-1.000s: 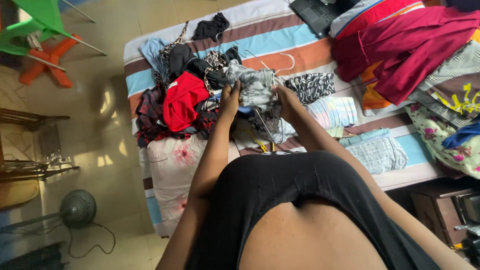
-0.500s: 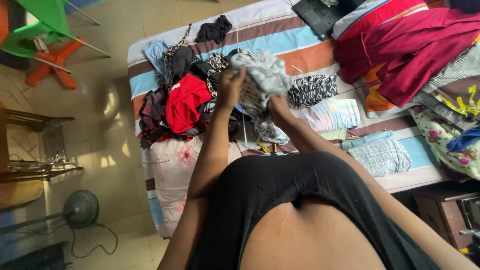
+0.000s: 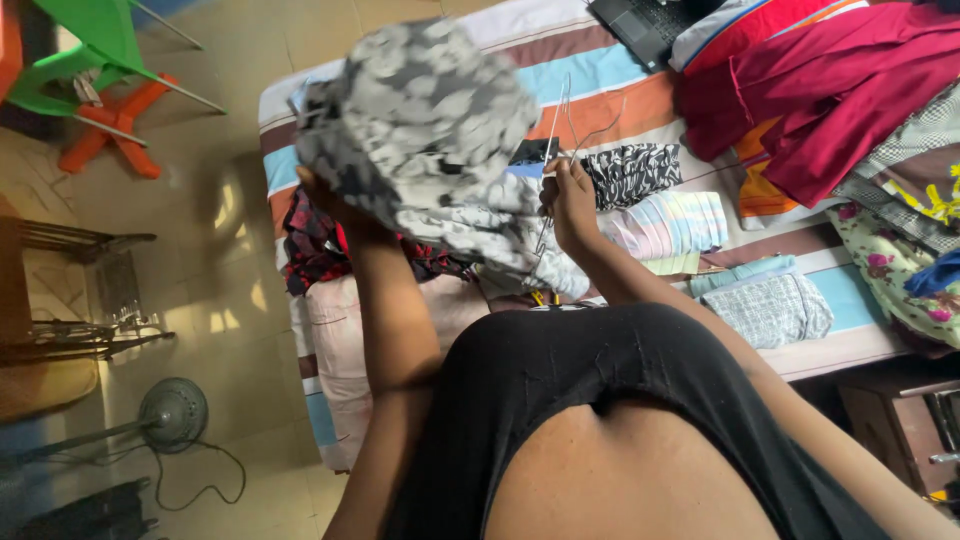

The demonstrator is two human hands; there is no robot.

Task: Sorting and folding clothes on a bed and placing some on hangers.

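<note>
We've got our left hand mostly hidden under the grey patterned garment it's gripping, lifted over the bed's left edge, while our right hand pinches a wire hanger beside it.

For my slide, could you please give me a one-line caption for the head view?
Left hand lifts a grey patterned garment over a clothes-strewn striped bed; right hand holds a wire hanger.
</note>
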